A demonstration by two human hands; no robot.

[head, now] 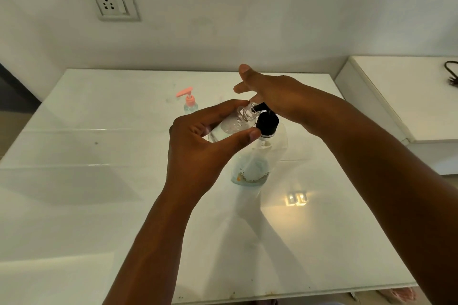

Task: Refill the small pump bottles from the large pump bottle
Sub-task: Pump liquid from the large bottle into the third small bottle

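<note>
a person's left hand [198, 141] grips an uncapped small clear bottle [233, 124], tilted with its open neck at the black nozzle of the large pump bottle [260, 156] standing mid-table. the right hand [270, 96] presses the pump head, fingers mostly straight. a second small bottle with a pink pump [190, 103] stands behind on the white table [99, 181].

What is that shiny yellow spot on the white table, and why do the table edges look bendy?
Head view: the yellow spot is glare, a light mirrored in the glossy table; the arms cast soft shadows beside it. The wide-angle lens curves the edges. The left hand and right hand look slightly soft.
</note>
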